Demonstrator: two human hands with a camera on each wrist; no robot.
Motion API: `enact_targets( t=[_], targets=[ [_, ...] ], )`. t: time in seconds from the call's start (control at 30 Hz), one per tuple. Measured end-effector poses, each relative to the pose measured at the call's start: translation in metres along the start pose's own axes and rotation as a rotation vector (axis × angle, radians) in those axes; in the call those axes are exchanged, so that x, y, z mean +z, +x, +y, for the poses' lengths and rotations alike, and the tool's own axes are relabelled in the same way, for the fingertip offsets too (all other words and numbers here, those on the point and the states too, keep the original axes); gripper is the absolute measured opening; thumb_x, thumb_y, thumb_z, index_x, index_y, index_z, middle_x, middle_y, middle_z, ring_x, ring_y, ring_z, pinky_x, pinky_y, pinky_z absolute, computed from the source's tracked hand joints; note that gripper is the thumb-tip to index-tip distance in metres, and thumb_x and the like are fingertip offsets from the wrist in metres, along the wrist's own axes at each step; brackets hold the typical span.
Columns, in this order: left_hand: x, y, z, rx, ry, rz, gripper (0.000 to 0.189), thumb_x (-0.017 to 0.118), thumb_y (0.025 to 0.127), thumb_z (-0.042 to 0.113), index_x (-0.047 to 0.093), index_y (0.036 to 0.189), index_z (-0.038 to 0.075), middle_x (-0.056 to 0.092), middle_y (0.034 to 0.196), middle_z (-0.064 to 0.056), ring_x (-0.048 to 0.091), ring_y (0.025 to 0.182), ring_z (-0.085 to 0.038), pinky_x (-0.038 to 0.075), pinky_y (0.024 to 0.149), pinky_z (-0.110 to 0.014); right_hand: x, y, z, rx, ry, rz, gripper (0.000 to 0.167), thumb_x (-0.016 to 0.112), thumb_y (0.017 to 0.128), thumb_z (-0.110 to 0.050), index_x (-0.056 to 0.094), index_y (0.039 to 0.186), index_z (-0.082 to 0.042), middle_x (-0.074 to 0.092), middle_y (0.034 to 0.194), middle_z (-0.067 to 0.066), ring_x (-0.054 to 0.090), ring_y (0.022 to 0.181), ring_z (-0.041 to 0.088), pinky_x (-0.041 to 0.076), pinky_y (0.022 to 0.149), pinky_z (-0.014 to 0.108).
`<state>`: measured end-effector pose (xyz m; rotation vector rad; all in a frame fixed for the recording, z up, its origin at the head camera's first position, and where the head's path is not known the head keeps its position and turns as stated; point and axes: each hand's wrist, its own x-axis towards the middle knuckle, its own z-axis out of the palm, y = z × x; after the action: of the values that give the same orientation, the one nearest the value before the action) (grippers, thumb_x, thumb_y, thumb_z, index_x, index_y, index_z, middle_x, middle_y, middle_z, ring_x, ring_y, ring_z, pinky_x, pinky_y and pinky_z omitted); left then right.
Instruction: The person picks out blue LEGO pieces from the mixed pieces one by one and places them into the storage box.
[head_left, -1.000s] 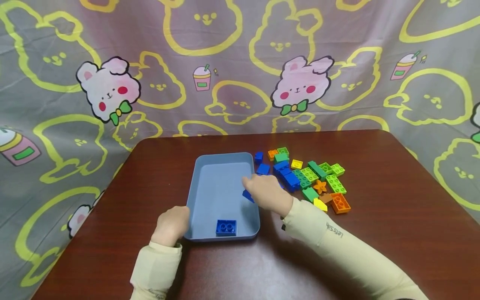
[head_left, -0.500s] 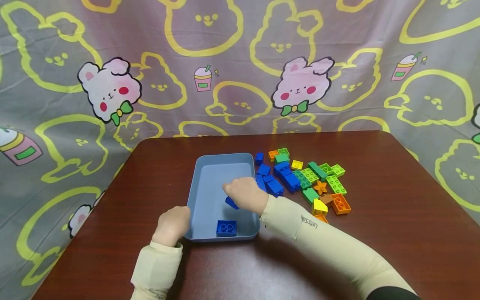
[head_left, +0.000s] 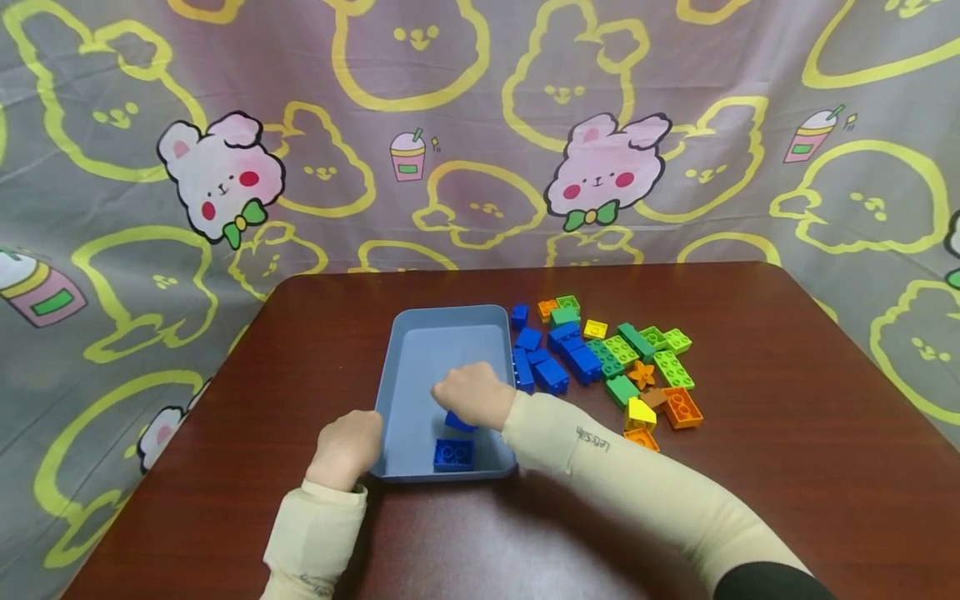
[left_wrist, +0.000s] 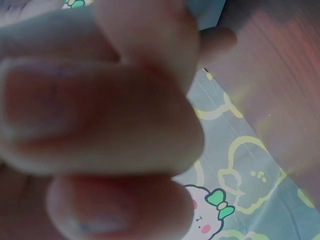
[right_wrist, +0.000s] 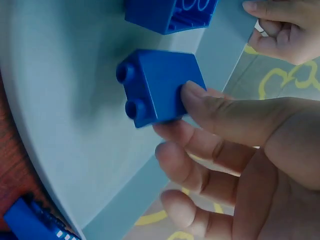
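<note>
My right hand (head_left: pixel 474 395) is over the grey-blue tray (head_left: pixel 420 350), pinching a blue toy building brick (right_wrist: pixel 165 85) between thumb and fingers. Two round studs on that brick face left in the right wrist view. Inside the tray, near its front edge, another blue brick (head_left: pixel 453 455) lies with its hollow underside up. At the tray's left side my left hand (head_left: pixel 347 446) grips the rim with curled fingers. Blurred fingers (left_wrist: pixel 110 120) of this hand fill much of the left wrist view.
Right of the tray, several blue bricks (head_left: pixel 551 375) lie close to its rim. Beyond them are green bricks (head_left: pixel 621 389), a yellow brick (head_left: pixel 640 413), an orange brick (head_left: pixel 682 407) and an orange flower piece (head_left: pixel 641 374). A patterned cloth (head_left: pixel 465 125) hangs behind the table (head_left: pixel 787 400).
My right hand has moved left and toward the front of the tray, carrying the blue brick from the right rim to near the brick lying there. The left hand stays at the rim.
</note>
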<state>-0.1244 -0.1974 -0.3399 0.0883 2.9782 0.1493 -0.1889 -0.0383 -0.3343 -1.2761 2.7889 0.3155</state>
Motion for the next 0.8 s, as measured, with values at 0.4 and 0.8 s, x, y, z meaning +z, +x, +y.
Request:
enact_targets(
  t=[0.4,0.8],
  targets=[
    [0.0001,-0.0006,-0.0006,-0.001,-0.009,-0.004,0.021,0.045,0.080,-0.006,0.061,0.069,0.003,0.058,0.070,-0.012,0.056,0.061,-0.023,0.043,0.049,-0.041,0.0056,0.0044,-0.0010,-0.053,0.049,-0.032,0.012,0.061,0.085,-0.015,0.066,0.095,-0.018,0.064,0.085,-0.003,0.052,0.062,0.008,0.044,0.055,0.020],
    [0.0012,0.0001,-0.0015,0.000,-0.006,0.003,0.021,0.045,0.080,-0.005,0.061,0.070,0.002,0.060,0.072,-0.014,0.056,0.062,-0.025,0.043,0.049,-0.041,0.0096,0.0063,-0.0041,-0.042,0.009,-0.046,0.011,0.058,0.086,-0.014,0.066,0.094,-0.017,0.063,0.082,-0.002,0.050,0.060,0.009,0.044,0.052,0.021]
  ],
)
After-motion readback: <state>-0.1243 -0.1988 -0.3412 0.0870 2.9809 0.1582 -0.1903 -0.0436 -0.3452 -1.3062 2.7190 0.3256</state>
